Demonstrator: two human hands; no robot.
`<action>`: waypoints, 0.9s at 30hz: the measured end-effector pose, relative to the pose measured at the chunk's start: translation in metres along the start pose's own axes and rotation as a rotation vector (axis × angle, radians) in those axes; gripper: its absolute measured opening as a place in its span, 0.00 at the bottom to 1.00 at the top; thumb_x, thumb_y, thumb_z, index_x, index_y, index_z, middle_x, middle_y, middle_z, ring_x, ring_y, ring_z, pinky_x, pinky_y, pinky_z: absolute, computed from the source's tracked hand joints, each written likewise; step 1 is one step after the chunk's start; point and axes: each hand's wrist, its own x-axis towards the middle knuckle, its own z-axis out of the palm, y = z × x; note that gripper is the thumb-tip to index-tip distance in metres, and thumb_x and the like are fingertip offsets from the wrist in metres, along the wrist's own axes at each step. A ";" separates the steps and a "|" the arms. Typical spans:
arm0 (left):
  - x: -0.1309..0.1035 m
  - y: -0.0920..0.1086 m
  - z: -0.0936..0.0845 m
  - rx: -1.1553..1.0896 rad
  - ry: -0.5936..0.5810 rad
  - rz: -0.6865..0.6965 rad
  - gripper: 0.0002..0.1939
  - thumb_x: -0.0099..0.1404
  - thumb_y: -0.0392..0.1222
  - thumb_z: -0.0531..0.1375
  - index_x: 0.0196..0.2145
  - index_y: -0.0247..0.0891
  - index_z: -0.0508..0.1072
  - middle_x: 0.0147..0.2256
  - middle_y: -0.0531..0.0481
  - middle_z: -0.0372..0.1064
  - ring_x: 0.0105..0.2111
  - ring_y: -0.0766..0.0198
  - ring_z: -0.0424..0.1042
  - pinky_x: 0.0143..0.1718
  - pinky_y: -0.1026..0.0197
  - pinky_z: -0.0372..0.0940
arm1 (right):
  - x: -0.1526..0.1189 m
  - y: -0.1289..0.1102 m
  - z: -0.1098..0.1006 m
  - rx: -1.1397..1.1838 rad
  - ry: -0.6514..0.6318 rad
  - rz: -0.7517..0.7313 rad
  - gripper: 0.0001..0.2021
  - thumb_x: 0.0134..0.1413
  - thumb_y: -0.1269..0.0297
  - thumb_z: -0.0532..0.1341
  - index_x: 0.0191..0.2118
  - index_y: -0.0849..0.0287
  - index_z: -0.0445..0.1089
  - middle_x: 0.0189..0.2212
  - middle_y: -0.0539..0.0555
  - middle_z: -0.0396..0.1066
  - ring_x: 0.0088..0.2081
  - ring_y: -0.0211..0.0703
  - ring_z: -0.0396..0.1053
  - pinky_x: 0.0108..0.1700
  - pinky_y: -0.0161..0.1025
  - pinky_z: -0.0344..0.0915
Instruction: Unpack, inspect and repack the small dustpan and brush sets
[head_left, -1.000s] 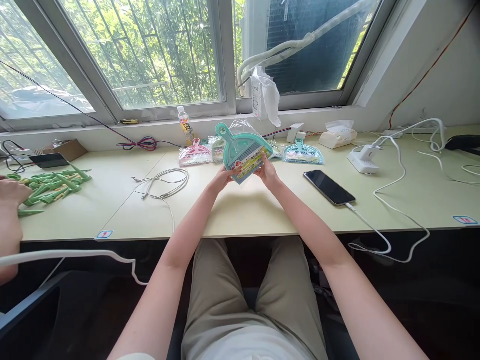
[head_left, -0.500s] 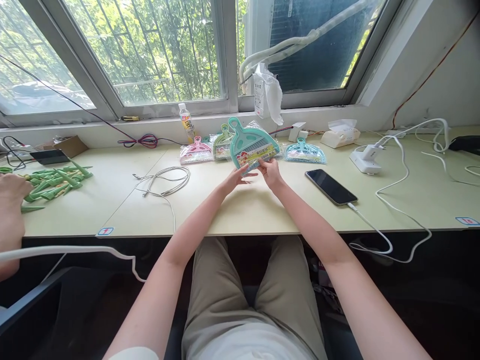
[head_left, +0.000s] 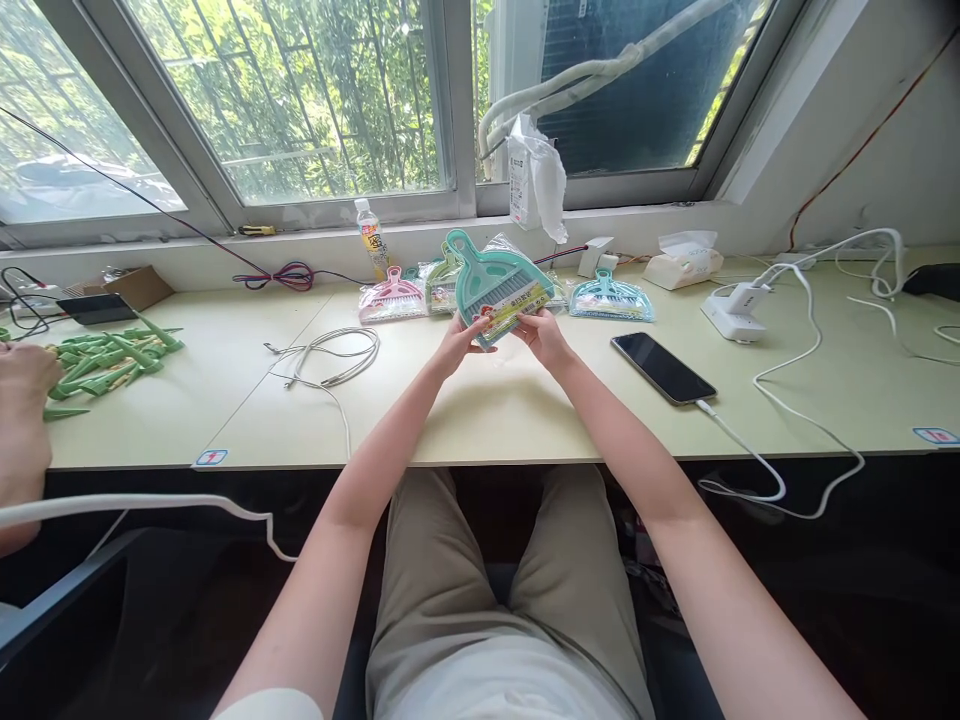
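Observation:
A teal dustpan and brush set (head_left: pixel 491 280) in clear wrap is held up above the table, tilted, its handle pointing up and left. My left hand (head_left: pixel 456 346) grips its lower left corner. With the fingers of my right hand (head_left: pixel 543 337) I hold its lower right edge. Behind it lie more wrapped sets: a pink dustpan set (head_left: pixel 393 297), a green dustpan set (head_left: pixel 442 287) partly hidden by the held one, and a blue dustpan set (head_left: pixel 611 297) to the right.
A black phone (head_left: pixel 663 368) on a white cable lies to the right, near a white power adapter (head_left: pixel 733 318). Left are a coiled cable (head_left: pixel 334 358) and a heap of green pieces (head_left: pixel 112 360), beside another person's hand (head_left: pixel 26 385). A bottle (head_left: pixel 370 240) stands behind.
The teal dustpan set has shifted slightly left and tilted. My left hand's fingers, stretched out before, have closed on its lower left corner.

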 end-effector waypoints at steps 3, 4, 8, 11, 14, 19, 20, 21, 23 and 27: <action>0.001 -0.003 -0.002 0.025 -0.013 0.016 0.32 0.58 0.47 0.69 0.57 0.41 0.63 0.58 0.40 0.71 0.53 0.47 0.76 0.46 0.43 0.78 | -0.001 0.002 0.001 0.013 0.011 0.009 0.16 0.47 0.72 0.67 0.42 0.53 0.67 0.40 0.50 0.79 0.46 0.47 0.79 0.56 0.50 0.76; 0.001 -0.004 -0.002 0.031 -0.028 0.016 0.32 0.58 0.47 0.69 0.56 0.41 0.62 0.57 0.40 0.72 0.51 0.47 0.78 0.45 0.42 0.78 | -0.001 0.003 0.002 0.012 0.017 0.015 0.15 0.47 0.73 0.67 0.41 0.53 0.66 0.40 0.50 0.79 0.45 0.46 0.79 0.55 0.49 0.77; 0.000 -0.004 -0.002 0.054 -0.059 0.017 0.32 0.57 0.49 0.68 0.55 0.40 0.61 0.53 0.40 0.75 0.43 0.49 0.82 0.43 0.45 0.77 | -0.003 0.003 0.004 -0.005 0.053 0.036 0.12 0.50 0.73 0.65 0.39 0.54 0.65 0.39 0.49 0.79 0.41 0.43 0.78 0.53 0.47 0.78; -0.001 -0.002 -0.001 0.063 -0.036 0.012 0.31 0.57 0.48 0.68 0.54 0.39 0.61 0.51 0.40 0.76 0.39 0.50 0.82 0.41 0.48 0.77 | -0.004 0.003 0.006 -0.009 0.073 0.047 0.11 0.52 0.74 0.64 0.39 0.53 0.65 0.38 0.48 0.79 0.41 0.42 0.79 0.53 0.46 0.78; -0.001 0.000 -0.002 0.058 -0.016 -0.011 0.31 0.56 0.46 0.68 0.54 0.38 0.62 0.49 0.40 0.77 0.36 0.51 0.83 0.39 0.51 0.77 | -0.003 0.003 0.007 0.005 0.082 0.074 0.08 0.55 0.75 0.62 0.37 0.55 0.65 0.36 0.49 0.79 0.38 0.40 0.79 0.53 0.44 0.78; 0.007 0.002 -0.013 -0.013 0.081 -0.034 0.26 0.52 0.40 0.66 0.49 0.35 0.67 0.44 0.42 0.78 0.32 0.53 0.82 0.30 0.58 0.75 | 0.007 0.001 -0.001 -0.135 0.089 0.060 0.03 0.62 0.68 0.62 0.35 0.58 0.70 0.32 0.53 0.79 0.36 0.42 0.79 0.53 0.46 0.78; 0.009 0.002 -0.017 -0.039 0.121 -0.033 0.25 0.51 0.38 0.65 0.48 0.35 0.68 0.43 0.43 0.78 0.31 0.54 0.82 0.29 0.59 0.74 | 0.009 0.001 -0.005 -0.207 0.117 0.024 0.05 0.63 0.65 0.61 0.35 0.58 0.71 0.33 0.54 0.79 0.37 0.44 0.80 0.53 0.48 0.78; 0.010 0.003 -0.022 -0.067 0.165 -0.035 0.25 0.51 0.37 0.65 0.48 0.35 0.68 0.41 0.44 0.77 0.31 0.55 0.81 0.28 0.61 0.73 | 0.010 0.000 -0.010 -0.302 0.158 -0.028 0.07 0.65 0.63 0.59 0.36 0.58 0.72 0.35 0.56 0.79 0.38 0.46 0.80 0.53 0.50 0.77; 0.012 0.004 -0.032 -0.121 0.242 -0.066 0.26 0.51 0.35 0.63 0.50 0.35 0.68 0.37 0.47 0.77 0.31 0.57 0.81 0.26 0.64 0.72 | 0.012 -0.003 -0.019 -0.586 0.223 -0.184 0.10 0.65 0.64 0.57 0.43 0.57 0.75 0.45 0.59 0.78 0.46 0.50 0.79 0.56 0.54 0.75; 0.012 0.006 -0.049 -0.177 0.292 -0.214 0.23 0.54 0.33 0.62 0.49 0.32 0.70 0.31 0.47 0.75 0.30 0.58 0.80 0.23 0.64 0.72 | 0.012 -0.005 -0.034 -1.174 0.129 -0.541 0.22 0.57 0.73 0.61 0.56 0.51 0.74 0.65 0.58 0.64 0.67 0.57 0.62 0.70 0.61 0.58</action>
